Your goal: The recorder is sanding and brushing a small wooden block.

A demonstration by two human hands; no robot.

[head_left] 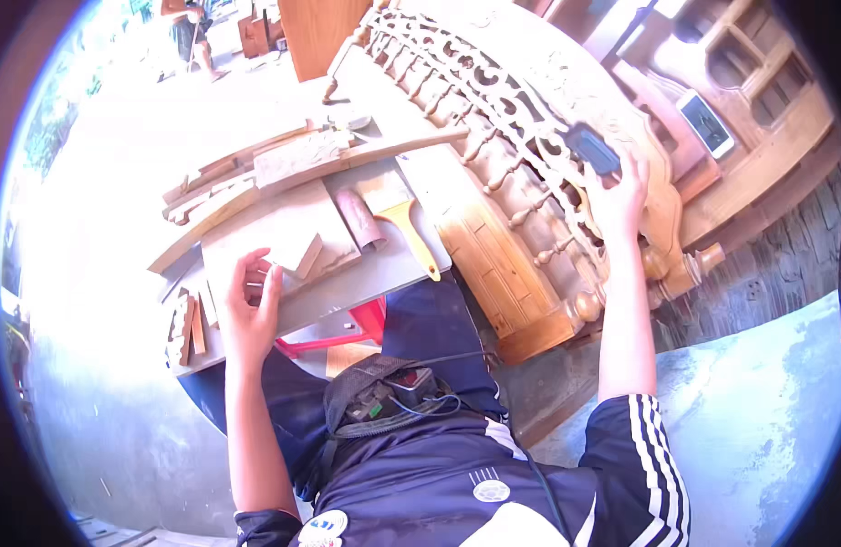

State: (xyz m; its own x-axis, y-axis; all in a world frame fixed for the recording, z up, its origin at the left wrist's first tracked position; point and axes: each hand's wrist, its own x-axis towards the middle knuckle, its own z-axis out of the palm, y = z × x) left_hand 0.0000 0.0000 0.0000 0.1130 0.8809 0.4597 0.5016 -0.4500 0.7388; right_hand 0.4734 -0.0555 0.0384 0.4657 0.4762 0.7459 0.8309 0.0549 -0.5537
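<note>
Your left hand (249,314) rests on the table (366,278), fingers (256,269) touching a small wood block (297,251); a yellow-handled brush (400,211) lies beyond them. Your right hand (617,196) presses a dark sanding block (592,149) against the carved wooden headboard (512,118).

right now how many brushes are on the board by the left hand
1. A yellow-handled brush lies on the grey board, right of the sandpaper roll and beyond the left hand. Others could be hidden among the wood pieces.

A brush (404,219) and a paper roll (360,219) lie side by side on the tabletop (366,278) — wood strips (256,173) behind them. The carved headboard (521,155) stands to the right — a phone (707,124) beyond it.
</note>
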